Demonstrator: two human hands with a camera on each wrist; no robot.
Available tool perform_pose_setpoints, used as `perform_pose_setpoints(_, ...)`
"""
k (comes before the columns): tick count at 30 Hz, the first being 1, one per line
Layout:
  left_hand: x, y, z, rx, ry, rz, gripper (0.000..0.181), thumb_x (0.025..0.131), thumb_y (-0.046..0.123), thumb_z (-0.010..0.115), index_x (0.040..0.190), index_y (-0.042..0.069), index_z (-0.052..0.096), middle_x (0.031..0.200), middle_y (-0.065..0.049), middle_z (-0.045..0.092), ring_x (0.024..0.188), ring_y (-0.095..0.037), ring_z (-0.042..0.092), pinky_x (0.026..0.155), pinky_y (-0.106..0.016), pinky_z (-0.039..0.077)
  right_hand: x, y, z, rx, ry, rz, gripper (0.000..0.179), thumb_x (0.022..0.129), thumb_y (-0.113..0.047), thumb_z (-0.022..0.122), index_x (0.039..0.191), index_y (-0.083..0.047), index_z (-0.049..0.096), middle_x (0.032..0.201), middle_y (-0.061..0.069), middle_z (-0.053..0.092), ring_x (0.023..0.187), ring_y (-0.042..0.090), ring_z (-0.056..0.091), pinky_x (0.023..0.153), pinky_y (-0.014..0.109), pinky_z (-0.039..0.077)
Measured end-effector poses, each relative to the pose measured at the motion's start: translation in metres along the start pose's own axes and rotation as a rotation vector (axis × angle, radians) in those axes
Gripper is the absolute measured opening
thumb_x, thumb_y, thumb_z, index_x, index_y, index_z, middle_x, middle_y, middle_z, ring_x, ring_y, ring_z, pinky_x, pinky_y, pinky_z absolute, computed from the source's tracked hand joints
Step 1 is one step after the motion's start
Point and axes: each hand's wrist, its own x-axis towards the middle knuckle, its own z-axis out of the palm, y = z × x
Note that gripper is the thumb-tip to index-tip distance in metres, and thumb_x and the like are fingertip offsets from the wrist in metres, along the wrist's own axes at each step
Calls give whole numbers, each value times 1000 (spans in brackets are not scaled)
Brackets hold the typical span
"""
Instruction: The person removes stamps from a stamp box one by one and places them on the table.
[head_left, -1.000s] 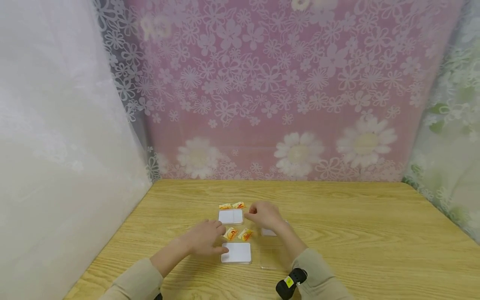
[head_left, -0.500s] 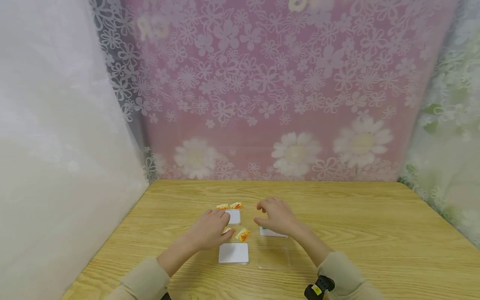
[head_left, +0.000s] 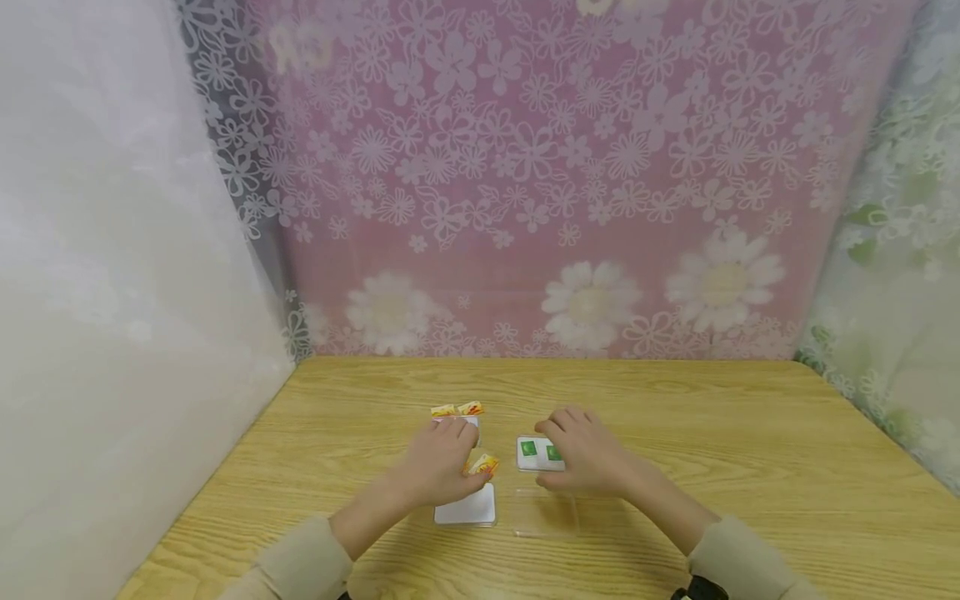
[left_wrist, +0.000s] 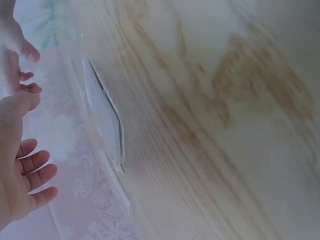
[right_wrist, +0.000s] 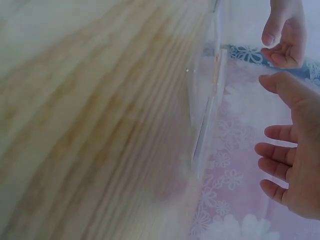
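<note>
In the head view my left hand [head_left: 444,467] hovers over the left-hand cases, its fingers loosely bent and holding nothing. Beneath it lie a white flat case [head_left: 467,508] in front, a second white case [head_left: 472,422] behind, partly hidden, and a yellow-orange packet [head_left: 486,464] between them. My right hand [head_left: 588,454] is above the right edge of a shallow case [head_left: 527,463] with a white base and two green squares [head_left: 528,448] on it. Both wrist views show my left hand [left_wrist: 17,172] and right hand [right_wrist: 300,155] with fingers spread and nothing gripped.
A clear, transparent box or lid [head_left: 545,517] lies in front of the case with the green squares. Two yellow-orange packets [head_left: 457,409] lie side by side at the back. Everything rests on a wood-grain table [head_left: 697,417], with a pink floral curtain [head_left: 480,183] behind.
My right hand has moved right and a little nearer, uncovering the green squares. My left hand has come off the front white case and shifted right, over the packets and rear case.
</note>
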Motion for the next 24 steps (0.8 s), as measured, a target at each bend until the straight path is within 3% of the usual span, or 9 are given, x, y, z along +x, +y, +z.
perform_pose_setpoints(10,2,21,7,-13,-36,67,58,79,58,61,109,8,53,98,2,53,87,-13,47,84,-31,42,-17,-2,1,-60,-49,-75,67,74,-49,68,120,-4,53,112,6,52,106,26,46,85,46,40)
perform_pose_setpoints(17,1,33,13,37,-43,96,69,77,64,58,116,7,52,107,-1,54,98,-16,51,85,-31,42,-26,-6,4,-83,-93,-106,69,74,-51,68,121,-4,51,113,7,51,106,25,46,84,46,42)
perform_pose_setpoints(21,-1,37,17,12,-35,113,74,76,64,59,120,5,50,110,-3,54,102,-17,51,88,-34,42,-32,-7,5,-86,-106,-117,67,73,-50,68,120,-5,51,113,6,51,108,26,46,85,46,42)
perform_pose_setpoints(24,-1,40,19,-12,-71,114,78,77,65,58,124,4,47,115,-4,53,106,-19,50,91,-36,40,-35,-7,7,-58,-145,-106,68,75,-51,66,122,-6,50,115,6,51,111,27,46,87,47,41)
